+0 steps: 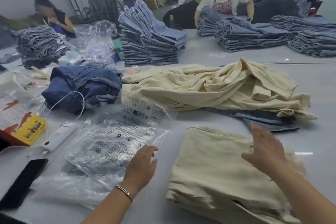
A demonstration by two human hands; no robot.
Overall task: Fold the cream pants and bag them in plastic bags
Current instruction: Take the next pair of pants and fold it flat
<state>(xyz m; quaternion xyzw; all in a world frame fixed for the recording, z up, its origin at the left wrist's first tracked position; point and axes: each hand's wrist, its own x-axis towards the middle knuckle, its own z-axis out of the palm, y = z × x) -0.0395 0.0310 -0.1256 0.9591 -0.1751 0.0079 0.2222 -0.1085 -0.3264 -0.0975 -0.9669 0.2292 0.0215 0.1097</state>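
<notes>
A folded pair of cream pants (214, 165) lies flat on the white table in front of me. My right hand (263, 151) hovers over its right part with fingers spread, holding nothing. My left hand (141, 165) reaches left of the pants, fingers straight, its tips at the edge of a clear printed plastic bag (112, 143). More clear bags lie under and beside that one. Behind, a loose heap of unfolded cream pants (218, 87) rests on some denim.
A black phone (23, 182), a white power bank with cable (58, 136) and a yellow packet (31, 129) lie at the left. Dark jeans (83, 85) sit beside the cream heap. Tall denim stacks (149, 42) and two other workers fill the table's far side.
</notes>
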